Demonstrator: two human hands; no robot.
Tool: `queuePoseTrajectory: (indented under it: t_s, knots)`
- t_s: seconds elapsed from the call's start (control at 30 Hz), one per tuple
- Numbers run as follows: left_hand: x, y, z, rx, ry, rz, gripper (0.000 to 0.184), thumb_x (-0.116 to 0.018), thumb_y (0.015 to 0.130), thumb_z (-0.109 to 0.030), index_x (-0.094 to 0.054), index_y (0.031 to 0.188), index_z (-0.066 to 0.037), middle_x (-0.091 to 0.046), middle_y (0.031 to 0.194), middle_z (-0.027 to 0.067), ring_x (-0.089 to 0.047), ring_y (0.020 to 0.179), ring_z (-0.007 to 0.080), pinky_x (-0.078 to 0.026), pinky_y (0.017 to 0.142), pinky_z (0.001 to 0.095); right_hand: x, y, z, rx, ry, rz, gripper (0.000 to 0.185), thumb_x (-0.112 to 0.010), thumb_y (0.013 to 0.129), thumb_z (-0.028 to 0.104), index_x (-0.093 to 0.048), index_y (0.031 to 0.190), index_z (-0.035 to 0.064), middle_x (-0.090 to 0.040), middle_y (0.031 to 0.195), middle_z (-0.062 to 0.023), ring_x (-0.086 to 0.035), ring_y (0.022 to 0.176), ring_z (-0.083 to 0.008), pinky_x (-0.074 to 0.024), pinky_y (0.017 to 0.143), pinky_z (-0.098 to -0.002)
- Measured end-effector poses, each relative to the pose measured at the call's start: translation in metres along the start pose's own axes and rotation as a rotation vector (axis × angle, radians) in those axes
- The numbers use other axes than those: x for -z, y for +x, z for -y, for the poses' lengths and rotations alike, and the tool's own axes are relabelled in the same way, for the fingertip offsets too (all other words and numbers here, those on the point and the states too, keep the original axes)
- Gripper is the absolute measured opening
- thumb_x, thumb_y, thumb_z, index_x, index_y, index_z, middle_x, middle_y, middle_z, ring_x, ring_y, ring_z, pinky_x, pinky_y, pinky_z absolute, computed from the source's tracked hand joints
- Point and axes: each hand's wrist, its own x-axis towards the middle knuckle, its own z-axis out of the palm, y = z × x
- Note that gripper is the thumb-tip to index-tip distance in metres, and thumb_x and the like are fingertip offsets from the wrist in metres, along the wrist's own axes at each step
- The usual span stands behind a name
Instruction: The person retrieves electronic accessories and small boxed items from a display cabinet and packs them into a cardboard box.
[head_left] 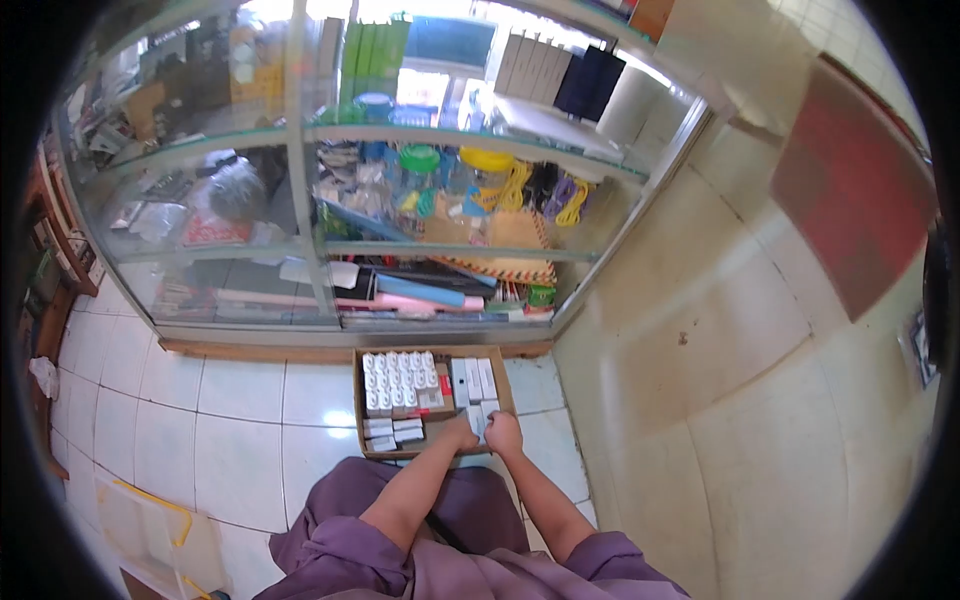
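Note:
A shallow cardboard box (pixel 508 376) sits on the tiled floor against the cabinet base. Rows of small white items (pixel 400 378) fill its left part, with a few small white boxes (pixel 381 431) nearer its front. Larger white boxes (pixel 480 378) stand at its right side. Over the box's front right part, my left hand (pixel 462 434) is low beside a white box (pixel 474 414); its fingers are mostly hidden. My right hand (pixel 503 433) is curled closed next to it at the box's front right corner; what it holds is too small to make out.
Behind the box stands a glass cabinet (pixel 440 248) with several filled shelves. A wall (pixel 690 370) rises on the right, with a red panel (pixel 855 190) higher up. At the lower left is a clear container with yellow edges (pixel 150 515).

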Motion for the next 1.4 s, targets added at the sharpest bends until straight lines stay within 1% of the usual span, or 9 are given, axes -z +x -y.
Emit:
queuePoseTrajectory:
  t_s: [0.27, 0.4, 0.5, 0.63, 0.83, 0.93, 1.03, 1.23, 1.4]
  knots:
    - [0.109, -0.052, -0.005, -0.237, -0.063, 0.345, 0.042, -0.064, 0.079, -0.042, -0.067, 0.090, -0.002, -0.068, 0.082, 0.0140, -0.063, 0.073, 0.0264, -0.049, 0.069, 0.0372, 0.022, 0.016, 0.035, 0.210, 0.105, -0.021, 0.030, -0.058, 0.078, 0.012, -0.059, 0.106, 0.0015, -0.060, 0.104, -0.0236, -0.059, 0.097, -0.0388, -0.0474, 0.086, -0.0435]
    - [0.221, -0.099, -0.053, -0.830, -0.170, -0.194, 0.025, -0.062, 0.082, -0.026, -0.064, 0.092, -0.003, -0.066, 0.079, 0.0156, -0.064, 0.073, 0.0244, -0.049, 0.070, 0.0372, 0.094, 0.041, 0.121, 0.518, 0.266, -0.227, 0.028, -0.062, 0.077, 0.009, -0.061, 0.104, 0.0015, -0.063, 0.097, -0.0179, -0.063, 0.090, -0.0321, -0.0492, 0.079, -0.0386]
    - [0.317, -0.143, -0.106, -0.836, -0.245, -0.392, 0.026, -0.061, 0.087, -0.022, -0.063, 0.103, -0.001, -0.067, 0.093, 0.0102, -0.062, 0.087, 0.0155, -0.049, 0.079, 0.0326, 0.170, 0.061, 0.192, 0.700, 0.371, -0.406, 0.024, -0.061, 0.079, 0.006, -0.061, 0.102, 0.0011, -0.064, 0.094, -0.0163, -0.064, 0.081, -0.0288, -0.0500, 0.073, -0.0350]
    - [0.414, -0.169, -0.162, -0.956, -0.316, -0.742, 0.022, -0.064, 0.084, -0.020, -0.065, 0.095, -0.001, -0.066, 0.088, 0.0100, -0.061, 0.083, 0.0162, -0.048, 0.075, 0.0320, 0.275, 0.081, 0.278, 0.947, 0.380, -0.535, 0.016, -0.054, 0.079, 0.000, -0.060, 0.094, 0.0010, -0.060, 0.086, -0.0139, -0.062, 0.075, -0.0292, -0.0495, 0.065, -0.0341]
    - [0.547, -0.102, -0.203, -0.913, -0.389, -1.416, 0.022, -0.062, 0.079, -0.022, -0.065, 0.078, -0.001, -0.064, 0.080, 0.0144, -0.062, 0.076, 0.0276, -0.048, 0.073, 0.0360, 0.345, 0.165, 0.373, 1.183, 0.182, -0.794, 0.018, -0.055, 0.074, 0.003, -0.059, 0.092, 0.0035, -0.058, 0.089, -0.0132, -0.060, 0.080, -0.0320, -0.0493, 0.067, -0.0407]
    - [0.613, -0.049, -0.201, -0.576, -0.572, -1.610, 0.020, -0.058, 0.078, -0.019, -0.063, 0.084, 0.000, -0.065, 0.087, 0.0175, -0.064, 0.080, 0.0322, -0.049, 0.075, 0.0398, 0.349, 0.226, 0.416, 1.100, 0.029, -0.796, 0.023, -0.055, 0.073, 0.006, -0.058, 0.097, 0.0041, -0.058, 0.094, -0.0146, -0.060, 0.086, -0.0328, -0.0500, 0.071, -0.0425]
    - [0.666, -0.016, -0.196, -0.275, -0.787, -1.587, 0.021, -0.055, 0.076, -0.017, -0.062, 0.087, 0.000, -0.065, 0.089, 0.0201, -0.064, 0.084, 0.0353, -0.049, 0.078, 0.0420, 0.345, 0.286, 0.454, 0.898, -0.139, -0.627, 0.039, -0.055, 0.077, 0.012, -0.053, 0.116, 0.0136, -0.054, 0.110, -0.0178, -0.055, 0.105, -0.0358, -0.0475, 0.085, -0.0459]
    - [0.726, 0.035, -0.165, -0.161, -0.795, -1.562, 0.024, -0.052, 0.077, -0.015, -0.060, 0.094, 0.000, -0.065, 0.093, 0.0220, -0.063, 0.090, 0.0377, -0.048, 0.083, 0.0451, 0.340, 0.354, 0.515, 0.703, -0.439, -0.336, 0.062, -0.055, 0.084, 0.011, -0.038, 0.137, 0.0362, -0.047, 0.128, -0.0153, -0.050, 0.117, -0.0307, -0.0390, 0.097, -0.0455]
    - [0.721, 0.057, -0.141, -0.232, -0.554, -1.586, 0.028, -0.052, 0.081, -0.020, -0.059, 0.097, 0.002, -0.062, 0.097, 0.0236, -0.059, 0.095, 0.0394, -0.044, 0.089, 0.0470, 0.320, 0.386, 0.516, 0.691, -0.499, -0.396, 0.061, -0.053, 0.082, 0.011, -0.039, 0.137, 0.0332, -0.049, 0.122, -0.0158, -0.052, 0.114, -0.0310, -0.0404, 0.095, -0.0478]
